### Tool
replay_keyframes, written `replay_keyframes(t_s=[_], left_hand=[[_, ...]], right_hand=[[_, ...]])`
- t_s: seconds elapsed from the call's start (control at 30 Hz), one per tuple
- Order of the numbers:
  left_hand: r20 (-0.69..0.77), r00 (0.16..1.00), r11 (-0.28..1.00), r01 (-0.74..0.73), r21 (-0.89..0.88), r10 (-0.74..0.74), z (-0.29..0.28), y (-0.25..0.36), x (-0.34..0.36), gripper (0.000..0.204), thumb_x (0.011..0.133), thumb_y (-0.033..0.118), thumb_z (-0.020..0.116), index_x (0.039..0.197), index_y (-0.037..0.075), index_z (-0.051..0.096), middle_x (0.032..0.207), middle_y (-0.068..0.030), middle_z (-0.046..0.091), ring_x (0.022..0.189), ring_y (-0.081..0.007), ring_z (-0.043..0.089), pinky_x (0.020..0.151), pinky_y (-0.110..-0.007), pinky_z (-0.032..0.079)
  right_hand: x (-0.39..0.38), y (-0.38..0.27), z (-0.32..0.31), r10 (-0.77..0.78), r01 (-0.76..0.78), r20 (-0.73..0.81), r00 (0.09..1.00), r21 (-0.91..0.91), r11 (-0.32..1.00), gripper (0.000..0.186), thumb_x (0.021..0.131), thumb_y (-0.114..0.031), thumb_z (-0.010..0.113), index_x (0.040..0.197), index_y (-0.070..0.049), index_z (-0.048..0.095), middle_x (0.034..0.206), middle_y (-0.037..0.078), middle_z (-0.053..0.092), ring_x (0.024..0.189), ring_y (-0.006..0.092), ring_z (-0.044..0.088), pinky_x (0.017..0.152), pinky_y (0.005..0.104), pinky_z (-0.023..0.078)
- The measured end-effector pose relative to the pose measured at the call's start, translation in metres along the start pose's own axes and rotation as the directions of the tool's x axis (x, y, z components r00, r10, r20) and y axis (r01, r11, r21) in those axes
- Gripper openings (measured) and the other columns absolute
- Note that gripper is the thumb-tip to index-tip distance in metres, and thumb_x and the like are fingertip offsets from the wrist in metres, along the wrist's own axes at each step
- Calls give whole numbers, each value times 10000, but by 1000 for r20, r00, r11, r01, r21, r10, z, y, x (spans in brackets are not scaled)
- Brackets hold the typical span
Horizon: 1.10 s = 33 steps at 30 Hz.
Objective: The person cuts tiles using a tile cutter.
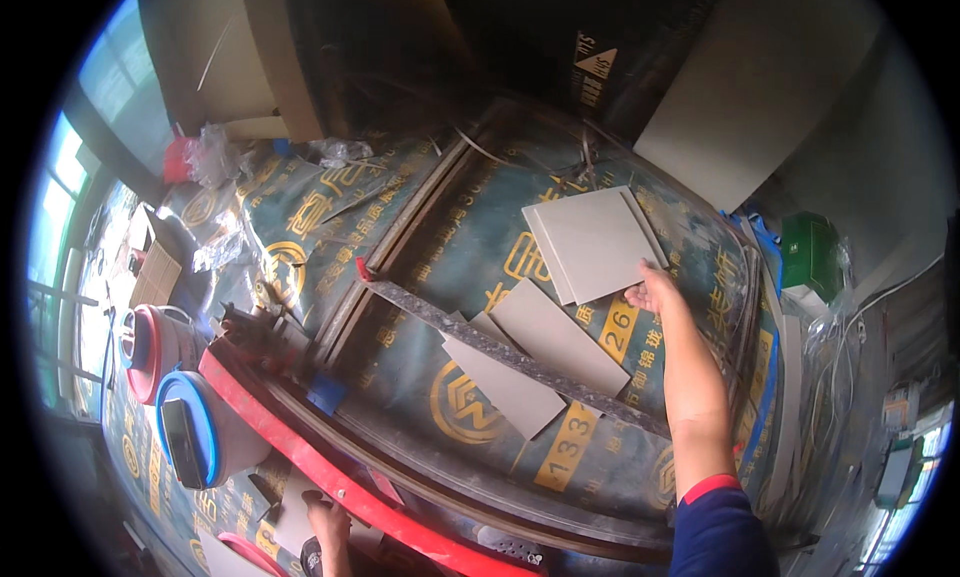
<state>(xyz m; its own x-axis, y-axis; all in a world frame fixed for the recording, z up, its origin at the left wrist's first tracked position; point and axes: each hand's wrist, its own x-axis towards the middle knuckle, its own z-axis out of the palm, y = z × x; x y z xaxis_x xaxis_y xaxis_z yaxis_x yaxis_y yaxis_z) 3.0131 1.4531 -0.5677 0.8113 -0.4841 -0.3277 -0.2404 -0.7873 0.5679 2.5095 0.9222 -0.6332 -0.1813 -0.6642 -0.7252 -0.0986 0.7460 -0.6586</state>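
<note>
My right hand reaches out at the centre right, its fingers closed on the near right edge of a grey square tile. Another tile's edge shows under it on the left, so at least two seem stacked. Nearer to me, cut grey tile pieces lie on the printed dark green floor sheeting, partly behind a speckled dark bar. My left hand is low at the left, near a red-topped rail. Its fingers look curled, and what they grip cannot be made out.
A white bucket with a blue lid carries a dark phone-like object. Behind it stands a red-and-white bucket. Metal rails frame the tiles. A large pale panel leans at the back right, near a green box.
</note>
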Motion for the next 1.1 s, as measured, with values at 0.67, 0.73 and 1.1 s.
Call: replay_keyframes(t_s=[0.67,0.73,1.1], left_hand=[[-123,992,999,-29,32,33,-143,-30,-78,452,892,262,644,1211,-2,462,988,-113,563,808,-190,547,702,-322,479],[-89,991,993,-91,77,98,-143,-38,-80,422,905,250,627,1202,-2,467,987,-109,565,820,-186,548,716,-316,473],[-292,953,992,-51,117,83,-183,-37,-122,342,920,227,602,1153,-15,541,967,-103,617,843,-188,583,706,-302,478]], right_hand=[[-31,10,10,225,-372,404,887,334,866,879,824,-457,673,1287,186,293,1282,263,428,1214,394,437,1028,505,364],[-22,5,19,232,-346,287,929,455,821,829,820,-469,676,1297,121,342,1284,234,444,1222,373,434,1031,505,352],[-52,-34,62,-18,-109,170,985,705,701,510,852,-368,674,1267,-140,485,1247,80,531,1187,298,486,945,595,425]])
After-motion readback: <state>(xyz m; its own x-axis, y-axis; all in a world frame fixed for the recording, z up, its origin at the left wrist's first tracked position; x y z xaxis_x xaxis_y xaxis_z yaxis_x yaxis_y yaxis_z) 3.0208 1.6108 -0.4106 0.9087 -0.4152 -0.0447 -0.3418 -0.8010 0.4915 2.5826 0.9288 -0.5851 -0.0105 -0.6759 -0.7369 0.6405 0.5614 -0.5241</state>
